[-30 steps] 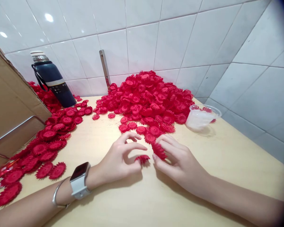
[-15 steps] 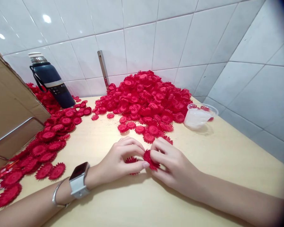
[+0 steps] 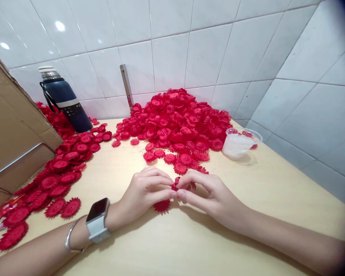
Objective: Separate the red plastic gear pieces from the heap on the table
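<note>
A small red flower piece with a toothed edge (image 3: pixel 174 184) is pinched between my two hands just above the table. My left hand (image 3: pixel 149 188), with a watch and a bangle on its wrist, grips the piece's left side with thumb and fingertips. From the other side my right hand (image 3: pixel 209 191) holds it by thumb and fingers, which partly cover it. Beneath my left thumb another red flower disc (image 3: pixel 162 206) lies flat on the table. Beyond my hands rises a large heap of red flower pieces (image 3: pixel 175 122).
A clear plastic cup (image 3: pixel 237 147) with white contents stands right of the heap. More red discs (image 3: pixel 60 176) spread along the left, beside a cardboard box (image 3: pixel 14 126). A dark blue bottle (image 3: pixel 67 101) and a metal strip (image 3: pixel 126 88) stand near the tiled wall.
My fingers have shifted around the held flower piece; my right thumb now shows at its near edge, and the piece is more covered. More of the disc under my left thumb is visible.
</note>
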`<state>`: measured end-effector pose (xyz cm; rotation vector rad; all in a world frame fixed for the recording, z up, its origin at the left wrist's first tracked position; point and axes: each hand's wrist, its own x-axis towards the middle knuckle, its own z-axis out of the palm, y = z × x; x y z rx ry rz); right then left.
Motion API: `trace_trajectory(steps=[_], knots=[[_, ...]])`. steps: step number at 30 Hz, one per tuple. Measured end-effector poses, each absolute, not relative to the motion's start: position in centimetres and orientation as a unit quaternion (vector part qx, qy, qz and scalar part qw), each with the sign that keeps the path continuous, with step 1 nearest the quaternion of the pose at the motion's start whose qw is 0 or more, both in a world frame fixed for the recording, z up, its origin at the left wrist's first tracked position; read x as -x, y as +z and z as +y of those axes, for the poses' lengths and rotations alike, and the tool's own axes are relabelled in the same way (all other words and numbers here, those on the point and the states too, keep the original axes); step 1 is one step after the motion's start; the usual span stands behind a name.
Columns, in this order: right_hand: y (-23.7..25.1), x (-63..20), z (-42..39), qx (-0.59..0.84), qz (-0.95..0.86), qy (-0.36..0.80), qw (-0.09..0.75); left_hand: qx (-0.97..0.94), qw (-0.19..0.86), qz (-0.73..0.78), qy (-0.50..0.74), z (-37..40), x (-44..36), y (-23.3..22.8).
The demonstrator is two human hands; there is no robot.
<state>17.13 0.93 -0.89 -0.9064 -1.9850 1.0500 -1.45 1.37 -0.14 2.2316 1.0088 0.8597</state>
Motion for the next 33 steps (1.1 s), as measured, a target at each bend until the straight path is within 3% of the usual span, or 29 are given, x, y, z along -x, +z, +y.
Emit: trace_trajectory(steps=[4,18,22,28,33], knots=[[-0.9,-17.1,1.2,0.353,-0.721,0.487,0.345,-0.835,0.259,0.37,0.315,1.4,1.4,-0.1],[-1.2,-17.2,1.2,0.367,-0.752,0.445,0.318,-0.845,0.259,0.37,0.286,1.1,1.2,0.2],[-1.3,-17.2,1.3,0.375,-0.72,0.482,0.329,-0.849,0.243,0.381,0.273,1.1,1.0,0.3],[-1.4,-17.3,1.3,0.406,-0.635,0.543,0.37,-0.766,0.215,0.492,0.354,2.1,1.8,-0.4],[-1.7,-17.6,1.6,0.377,-0.575,0.591,0.421,-0.717,0.245,0.532,0.377,2.7,2.2,-0.7]])
